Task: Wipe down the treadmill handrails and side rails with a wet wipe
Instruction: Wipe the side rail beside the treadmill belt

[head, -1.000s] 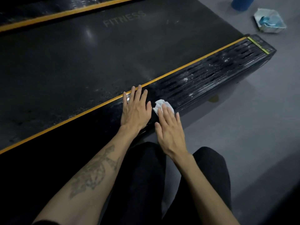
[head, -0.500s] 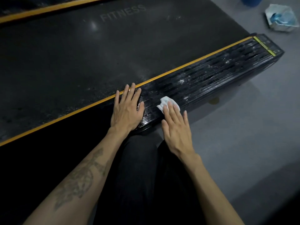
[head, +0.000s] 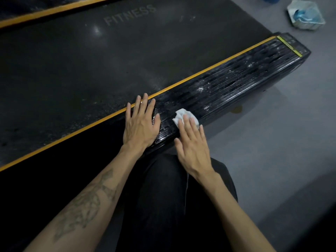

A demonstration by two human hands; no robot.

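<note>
White, crumpled, damp by the task's account: wet wipe [head: 183,115], pressed flat under the straight fingers of the right hand [head: 193,148] against the ribbed black side rail [head: 236,84], near the rail's outer edge. Not pinched, not curled round; held only by downward pressure of the fingers [head: 190,128]. Left hand [head: 141,124] spread flat and relaxed on the same rail just beside, fingertips reaching the orange stripe [head: 209,70] that borders the running belt [head: 109,60]; grasping nothing, seemingly bracing. Probably a light, limp, soft thing, likely to bunch, fold or slide out from under flat fingers on the glossy ribbed plastic; better governed with a broad palm-and-finger press over its middle than by a corner. Grooves on the rail likely to snag and drag the cloth, so strokes along the ribs rather than across them. Pale specks and smears visible further along the rail toward the yellow-marked end cap [head: 291,46], suggesting that stretch still to be wiped. Grey floor [head: 272,142] beyond the rail; wipes packet [head: 306,15], white and blue, lying open well apart at the top right. Dark trousers [head: 163,197] below the forearms. Handrails not in view.
</note>
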